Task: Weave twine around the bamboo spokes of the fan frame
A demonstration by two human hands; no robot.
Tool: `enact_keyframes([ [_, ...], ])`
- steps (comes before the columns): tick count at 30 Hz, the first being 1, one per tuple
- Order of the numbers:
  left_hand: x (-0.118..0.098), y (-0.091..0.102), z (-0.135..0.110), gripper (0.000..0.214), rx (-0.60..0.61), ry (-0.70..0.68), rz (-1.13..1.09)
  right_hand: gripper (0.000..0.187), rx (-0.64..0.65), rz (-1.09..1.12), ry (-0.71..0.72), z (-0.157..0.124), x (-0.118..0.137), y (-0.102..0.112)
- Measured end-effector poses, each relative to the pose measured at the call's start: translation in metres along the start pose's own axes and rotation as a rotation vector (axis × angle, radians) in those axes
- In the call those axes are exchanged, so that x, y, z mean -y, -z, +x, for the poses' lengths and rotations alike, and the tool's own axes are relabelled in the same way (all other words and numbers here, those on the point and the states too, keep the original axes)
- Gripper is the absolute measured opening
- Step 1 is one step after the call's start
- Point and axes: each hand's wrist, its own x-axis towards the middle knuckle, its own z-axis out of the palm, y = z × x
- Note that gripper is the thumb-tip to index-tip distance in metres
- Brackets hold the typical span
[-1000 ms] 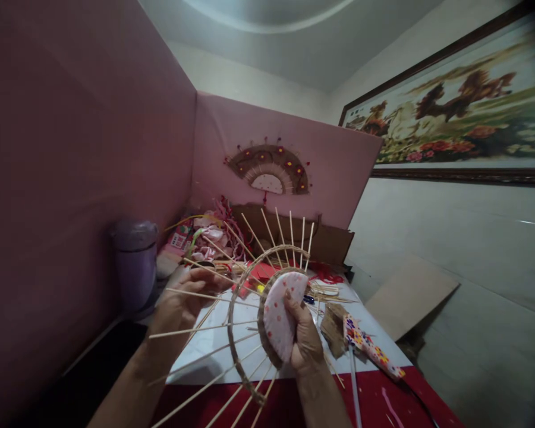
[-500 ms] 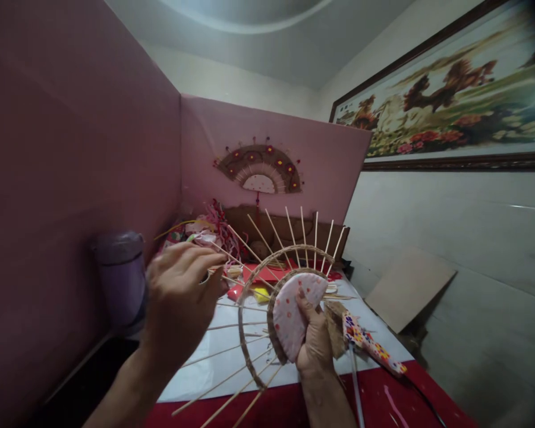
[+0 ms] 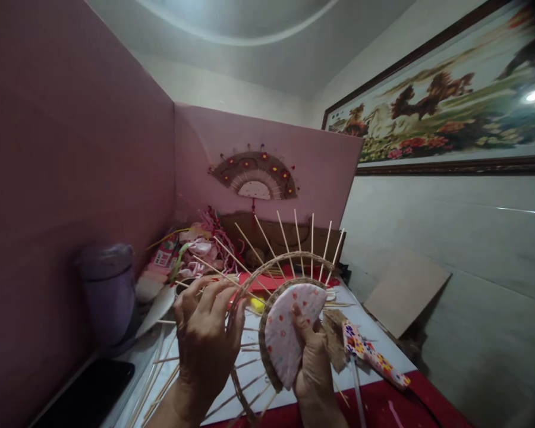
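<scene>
My right hand (image 3: 314,362) grips a handmade fan frame by its half-round, pink-dotted white fabric centre (image 3: 289,333), thumb on the front face. Thin wooden sticks (image 3: 296,244) spread out from the centre like rays. A braided brown band (image 3: 289,255) arches across the sticks, and another brown strip edges the fabric. My left hand (image 3: 211,339) is at the left side of the frame, its curled fingers and thumb closed about the braided band among the sticks. It hides part of the band and several sticks.
A flower-patterned glue gun (image 3: 374,356) with a cable lies on the right. A lidded purple container (image 3: 107,297) and a black phone (image 3: 89,389) are left. Pink ribbons (image 3: 205,246) are heaped behind. A finished fan (image 3: 254,175) hangs on the pink panel (image 3: 321,172).
My left hand has moved right and down, from beside the stick tips onto the braided band. The fan sits slightly lower in view, still in my right hand.
</scene>
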Motion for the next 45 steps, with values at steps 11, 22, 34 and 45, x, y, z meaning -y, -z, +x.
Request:
enact_keyframes([
  [11,0.003,0.001,-0.001,0.009,-0.019,-0.029,-0.026,0.061,-0.012,-0.05,-0.015,-0.004,0.002,-0.003],
  [22,0.02,0.014,0.004,0.024,-0.119,0.03,-0.093,0.06,-0.018,-0.079,-0.008,-0.004,0.003,-0.005],
  [34,0.012,0.005,0.003,0.007,0.094,-0.022,-0.032,0.06,0.008,-0.044,-0.013,-0.007,0.003,-0.006],
  [45,0.0,0.003,0.011,0.007,0.015,-0.059,-0.064,0.053,0.02,0.006,-0.017,0.0,-0.002,0.002],
])
